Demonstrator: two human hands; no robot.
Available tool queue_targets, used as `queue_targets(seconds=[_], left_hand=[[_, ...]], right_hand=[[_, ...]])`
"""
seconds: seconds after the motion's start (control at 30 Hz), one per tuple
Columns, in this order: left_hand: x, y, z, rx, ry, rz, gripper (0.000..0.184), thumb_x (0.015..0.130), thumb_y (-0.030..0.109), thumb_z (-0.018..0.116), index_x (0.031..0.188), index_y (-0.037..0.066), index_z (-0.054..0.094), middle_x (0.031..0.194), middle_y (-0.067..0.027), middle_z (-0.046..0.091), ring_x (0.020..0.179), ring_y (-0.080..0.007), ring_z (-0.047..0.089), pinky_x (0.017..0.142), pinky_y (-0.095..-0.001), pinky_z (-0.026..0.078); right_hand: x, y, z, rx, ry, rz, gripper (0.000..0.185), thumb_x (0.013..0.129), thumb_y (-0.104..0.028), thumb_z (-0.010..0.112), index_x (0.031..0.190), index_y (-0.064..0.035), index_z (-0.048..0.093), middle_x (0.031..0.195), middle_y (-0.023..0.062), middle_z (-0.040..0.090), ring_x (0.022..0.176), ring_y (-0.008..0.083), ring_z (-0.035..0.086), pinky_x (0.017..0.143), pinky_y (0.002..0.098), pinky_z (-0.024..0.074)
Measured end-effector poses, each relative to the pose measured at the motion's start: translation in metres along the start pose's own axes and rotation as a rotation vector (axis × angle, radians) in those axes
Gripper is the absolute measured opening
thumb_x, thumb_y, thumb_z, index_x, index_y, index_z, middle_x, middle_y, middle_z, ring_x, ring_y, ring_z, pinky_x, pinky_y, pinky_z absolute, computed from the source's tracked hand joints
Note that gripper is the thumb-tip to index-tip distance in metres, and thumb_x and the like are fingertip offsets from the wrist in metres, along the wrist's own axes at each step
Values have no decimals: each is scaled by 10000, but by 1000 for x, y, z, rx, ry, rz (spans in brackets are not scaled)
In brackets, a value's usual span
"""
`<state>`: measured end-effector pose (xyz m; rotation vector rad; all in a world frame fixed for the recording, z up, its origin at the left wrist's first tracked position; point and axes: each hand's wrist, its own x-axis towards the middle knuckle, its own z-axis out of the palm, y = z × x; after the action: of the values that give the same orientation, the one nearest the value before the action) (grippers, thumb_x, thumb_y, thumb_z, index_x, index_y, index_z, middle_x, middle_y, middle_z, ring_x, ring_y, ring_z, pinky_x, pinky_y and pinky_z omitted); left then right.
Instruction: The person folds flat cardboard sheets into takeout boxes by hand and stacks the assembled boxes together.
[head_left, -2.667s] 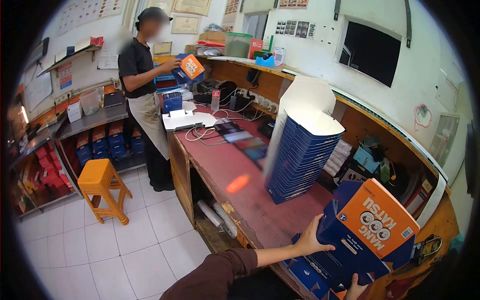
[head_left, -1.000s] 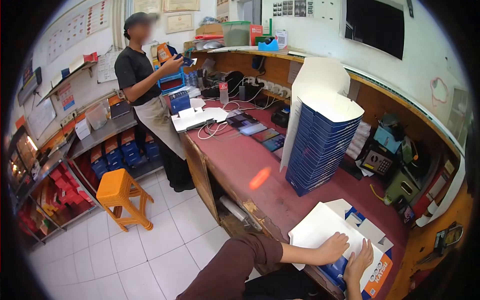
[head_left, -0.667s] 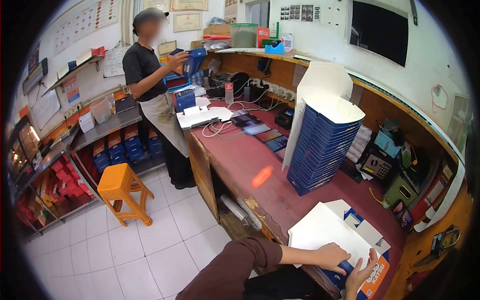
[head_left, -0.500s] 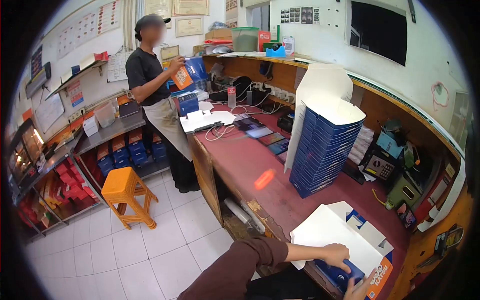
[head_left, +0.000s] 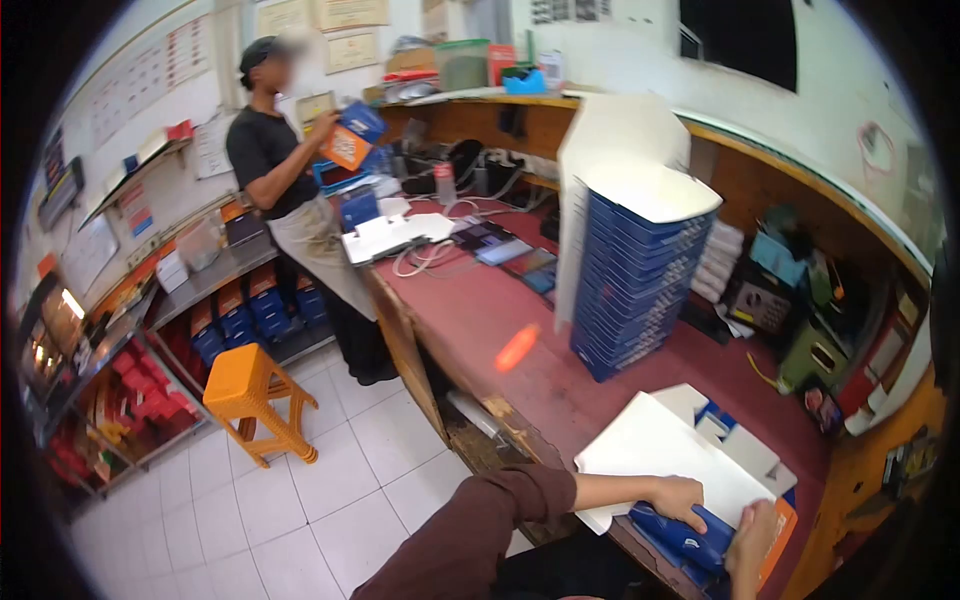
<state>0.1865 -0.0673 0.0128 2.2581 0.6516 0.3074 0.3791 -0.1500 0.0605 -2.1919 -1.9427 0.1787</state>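
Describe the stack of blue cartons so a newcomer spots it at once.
On the long red counter, look beyond the opened carton under the left hand. There stands the stack of blue cartons, many tight layers topped by white board. Its tall column sets it apart from that low carton.

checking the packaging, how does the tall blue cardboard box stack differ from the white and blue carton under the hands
The tall blue cardboard box stack stands upright, while the white and blue carton lies open and low. The stack shows mostly blue; the carton, mostly white. No hand is on the stack; the left hand and right hand touch the carton. Both show blue and white.
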Motion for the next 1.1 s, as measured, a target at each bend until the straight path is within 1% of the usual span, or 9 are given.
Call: queue_targets(seconds=[0.13, 0.2, 0.33, 0.37, 0.57, 0.7, 0.77, 0.87, 1.1], left_hand=[[-6, 7, 7, -117, 100, 125, 546, 768, 548, 575, 726, 10, 660, 661, -201, 600, 607, -314, 584, 578, -411, 449], [-6, 15, 0, 15, -127, -147, 490, 868, 489, 454, 752, 59, 658, 674, -175, 601, 637, -301, 592, 600, -405, 443], [-17, -3, 16, 95, 339, 247, 456, 929, 467, 229, 945, 133, 539, 856, -99, 560, 830, -306, 534, 703, -381, 423], [-16, -5, 17, 14, 442, 247, 280, 859, 331, 417, 960, 108, 554, 1008, -104, 545, 1001, -321, 475, 882, -433, 356], [-9, 7, 22, 415, 904, -5, 214, 812, 259, 521, 954, 100, 538, 1057, -90, 507, 1087, -273, 409, 945, -469, 223], [-27, 13, 13, 191, 913, 3, 243, 839, 239, 524, 1009, 66, 511, 962, -109, 527, 937, -263, 503, 909, -407, 320], [-50, 27, 6, -634, 850, 85, 259, 870, 261, 521, 1019, 50, 507, 945, -120, 541, 868, -265, 541, 843, -346, 400], [-122, 48, -1, -36, 562, -42, 422, 830, 325, 585, 1095, 15, 474, 1039, -162, 532, 950, -271, 538, 884, -348, 394], [-154, 2, 9, 794, 603, 211, 454, 736, 456, 657, 961, 69, 584, 939, -142, 579, 859, -261, 569, 770, -372, 457]], right_hand=[[10, 28, 56, 130, 415, 36, 390, 859, -168, 470, 1215, -8, 462, 1267, 212, 423, 1212, 349, 353, 1045, 446, 214], [4, 41, 67, 43, 620, -133, 368, 859, -202, 475, 1178, -20, 479, 1265, 201, 431, 1204, 361, 355, 1040, 454, 214], [-13, 32, 31, 414, 446, -275, 372, 881, -321, 427, 1100, -33, 513, 1124, 188, 514, 1115, 348, 428, 1005, 503, 224], [-16, 34, 23, 404, 444, -278, 372, 881, -321, 427, 1100, -33, 513, 1124, 188, 514, 1115, 348, 428, 1005, 503, 224], [-53, -15, -37, -15, -298, -363, 602, 797, -584, 484, 1075, -58, 576, 998, 154, 601, 1027, 310, 525, 1009, 545, 223], [-64, -54, -7, -349, -118, -516, 470, 690, -437, 680, 940, -54, 571, 884, 93, 610, 941, 248, 562, 1011, 483, 275], [-59, -55, 15, -466, -38, -586, 358, 695, -363, 690, 832, -59, 562, 802, 72, 606, 849, 221, 594, 955, 463, 341], [-52, -49, 11, -182, -121, -529, 247, 783, -297, 615, 771, -52, 586, 731, 121, 615, 700, 281, 626, 690, 423, 472], [-29, -49, -25, -7, -215, -640, 309, 808, -328, 589, 770, -22, 616, 732, 195, 616, 726, 371, 597, 673, 433, 468]])
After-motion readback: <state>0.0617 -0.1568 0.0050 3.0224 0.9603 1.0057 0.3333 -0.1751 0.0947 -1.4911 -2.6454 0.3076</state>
